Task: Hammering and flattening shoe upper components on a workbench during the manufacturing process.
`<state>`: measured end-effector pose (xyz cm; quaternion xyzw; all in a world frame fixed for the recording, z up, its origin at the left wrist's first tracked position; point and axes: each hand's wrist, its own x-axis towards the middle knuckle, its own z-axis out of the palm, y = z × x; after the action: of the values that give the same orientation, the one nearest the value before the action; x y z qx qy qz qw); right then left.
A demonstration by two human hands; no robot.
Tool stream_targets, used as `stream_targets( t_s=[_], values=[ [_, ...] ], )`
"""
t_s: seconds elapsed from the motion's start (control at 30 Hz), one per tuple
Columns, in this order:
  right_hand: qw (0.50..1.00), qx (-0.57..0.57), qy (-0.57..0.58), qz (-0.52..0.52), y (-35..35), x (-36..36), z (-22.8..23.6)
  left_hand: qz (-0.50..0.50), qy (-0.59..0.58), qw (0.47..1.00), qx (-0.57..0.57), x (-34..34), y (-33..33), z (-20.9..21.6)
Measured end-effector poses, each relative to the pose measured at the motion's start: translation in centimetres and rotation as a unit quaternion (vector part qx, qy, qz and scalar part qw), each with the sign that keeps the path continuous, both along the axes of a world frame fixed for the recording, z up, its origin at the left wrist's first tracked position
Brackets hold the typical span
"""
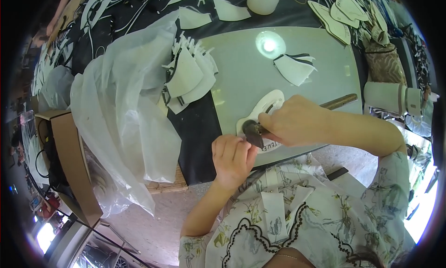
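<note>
One white curved piece (265, 104) with dark lettering, flat on the glassy surface (246, 59), right under the right hand (297, 121) and just past the left. Right hand wrapped around a hammer (253, 133), head over the piece near the left fingertips, wooden handle poking out to the right. Left hand (232, 159) curled at the piece's near edge; can't tell if actually pinching it. Beyond the right hand, a smaller white piece (293, 72) with dark strips. Past the left, a messy stack of white pieces (188, 77), then crumpled plastic (130, 96) and a cardboard box (72, 161) further left.
</note>
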<state>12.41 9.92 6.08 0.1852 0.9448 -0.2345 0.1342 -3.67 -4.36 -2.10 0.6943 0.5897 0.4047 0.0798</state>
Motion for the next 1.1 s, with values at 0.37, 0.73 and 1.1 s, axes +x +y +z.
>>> stream_targets(
  t_s=[0.37,0.73,1.1],
  values=[
    [0.998,0.004,0.009,-0.067,-1.3,0.2,0.6,0.037,0.006,0.999,0.030,0.1,0.4,-0.2],
    [0.982,-0.028,0.080,-0.167,-0.2,1.4,2.2,0.060,0.015,0.998,0.005,0.0,-0.2,0.4],
    [0.951,-0.029,0.116,-0.287,-1.3,4.4,1.1,0.055,0.051,0.997,0.014,0.0,-0.1,0.4]
  ],
)
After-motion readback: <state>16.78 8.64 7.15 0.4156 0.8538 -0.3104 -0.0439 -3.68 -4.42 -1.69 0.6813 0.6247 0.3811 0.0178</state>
